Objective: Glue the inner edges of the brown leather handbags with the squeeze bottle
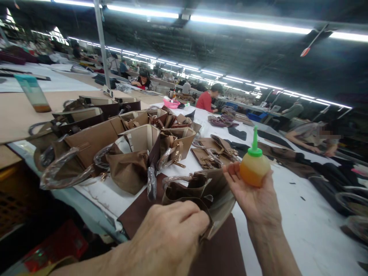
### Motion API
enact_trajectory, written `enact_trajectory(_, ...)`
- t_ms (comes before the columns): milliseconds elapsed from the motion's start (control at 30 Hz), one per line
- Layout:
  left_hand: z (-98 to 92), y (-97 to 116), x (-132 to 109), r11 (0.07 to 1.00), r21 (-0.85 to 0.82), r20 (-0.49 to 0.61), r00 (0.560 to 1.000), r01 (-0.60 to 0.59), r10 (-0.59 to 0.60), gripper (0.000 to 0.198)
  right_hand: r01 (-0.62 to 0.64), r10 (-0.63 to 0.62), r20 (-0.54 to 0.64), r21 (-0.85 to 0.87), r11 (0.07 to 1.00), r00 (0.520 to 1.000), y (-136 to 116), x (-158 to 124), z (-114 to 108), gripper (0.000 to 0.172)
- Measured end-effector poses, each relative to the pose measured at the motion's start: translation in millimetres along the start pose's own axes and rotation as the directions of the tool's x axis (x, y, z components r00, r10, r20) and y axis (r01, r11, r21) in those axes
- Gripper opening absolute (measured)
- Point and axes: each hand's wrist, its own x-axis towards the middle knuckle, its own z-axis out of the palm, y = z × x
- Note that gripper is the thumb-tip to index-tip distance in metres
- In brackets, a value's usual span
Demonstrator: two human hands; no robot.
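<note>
An open brown handbag [220,195] stands in front of me on a dark brown sheet [221,249], its plastic-wrapped handle [175,180] on the far side. Curled over the bag's near edge is my left hand [175,226], closed on it; its fingertips are partly hidden. My right hand [255,199], palm upward, holds a round squeeze bottle [254,168] with a green nozzle cap and amber liquid, probably glue. The fingertips of that hand lie close to the bag's right upper edge; I cannot tell whether they touch it.
Several unfinished brown handbags [132,172] crowd the left of the white-covered table [290,218]. A flatter bag [212,151] lies beyond mine. Dark pieces [322,168] lie at right. At far left stands a clear container [33,94]. People work beyond, one in a red top [204,100].
</note>
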Motion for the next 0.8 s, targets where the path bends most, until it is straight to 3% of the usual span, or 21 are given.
enact_trajectory(33, 5.2, 2, 7, 0.992, -0.102, -0.056, 0.996, -0.081, 0.076, 0.028, 0.002, -0.002, 0.006, -0.006, 1.0, 1.0, 1, 0, 1, 0.055)
enact_trajectory(100, 16.1, 3, 25, 0.952, -0.275, -0.106, 0.988, -0.137, 0.112, 0.025, 0.005, -0.005, 0.014, -0.021, 1.0, 1.0, 2, -2, 2, 0.053)
enact_trajectory(167, 24.4, -1, 44, 0.935, -0.353, -0.088, 0.996, -0.027, -0.004, 0.024, 0.006, -0.006, 0.019, -0.038, 0.999, 1.0, 2, -4, 3, 0.052)
enact_trajectory(267, 28.9, -14, 61, 0.943, -0.282, 0.002, 0.984, 0.174, -0.181, 0.025, 0.007, -0.005, 0.019, -0.073, 0.997, 1.0, 1, -8, 5, 0.047)
enact_trajectory(400, 31.0, -35, 59, 0.919, -0.196, 0.11, 0.939, 0.342, -0.326, 0.044, -0.03, 0.028, -0.01, -0.136, 0.99, 1.0, -5, -16, 4, 0.04)
enact_trajectory(567, 43.4, -59, 59, 0.875, -0.284, -0.002, 0.913, 0.391, -0.408, 0.063, -0.191, 0.17, -0.099, -0.276, 0.942, 0.98, -11, -47, 0, 0.043)
enact_trajectory(667, 50.0, -66, 66, 0.859, -0.321, 0.024, 0.91, 0.399, -0.414, 0.078, -0.313, 0.285, -0.133, -0.312, 0.897, 0.949, -10, -72, -4, 0.056)
enact_trajectory(800, 51.9, -71, 79, 0.871, -0.291, 0.122, 0.919, 0.395, -0.376, 0.113, -0.352, 0.324, -0.141, -0.305, 0.885, 0.935, -4, -90, -6, 0.062)
